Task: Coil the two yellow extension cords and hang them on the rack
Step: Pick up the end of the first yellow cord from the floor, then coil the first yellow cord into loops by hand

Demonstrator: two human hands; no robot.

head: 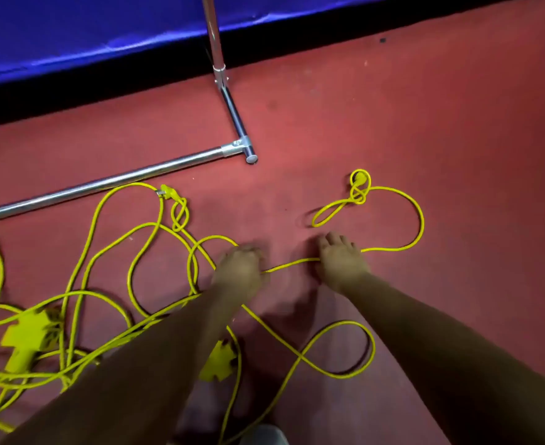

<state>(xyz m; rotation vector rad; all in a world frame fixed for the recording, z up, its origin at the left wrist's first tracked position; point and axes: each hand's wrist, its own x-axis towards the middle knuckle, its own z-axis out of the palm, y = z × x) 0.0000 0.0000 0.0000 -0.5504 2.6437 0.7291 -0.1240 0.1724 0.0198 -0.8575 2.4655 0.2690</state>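
Note:
Two yellow extension cords lie tangled on the red floor. One cord (pixel 415 216) loops right and ends in a knotted plug (pixel 359 178). The other cord (pixel 110 252) spreads left in several loops, with a plug (pixel 167 191) near the rack's base bar. Two yellow socket blocks lie near me, one at left (pixel 27 335) and one partly under my left forearm (pixel 219 361). My left hand (pixel 240 269) and my right hand (pixel 341 260) both hold a straight stretch of cord (pixel 292 264) between them; the left hand is blurred. The chrome rack (pixel 232 107) stands ahead.
The rack's floor bar (pixel 104 184) runs left along the ground and its upright pole (pixel 213 30) rises at the top centre. A blue padded surface (pixel 88 27) with a black edge lies behind it. Red floor stretches to the right.

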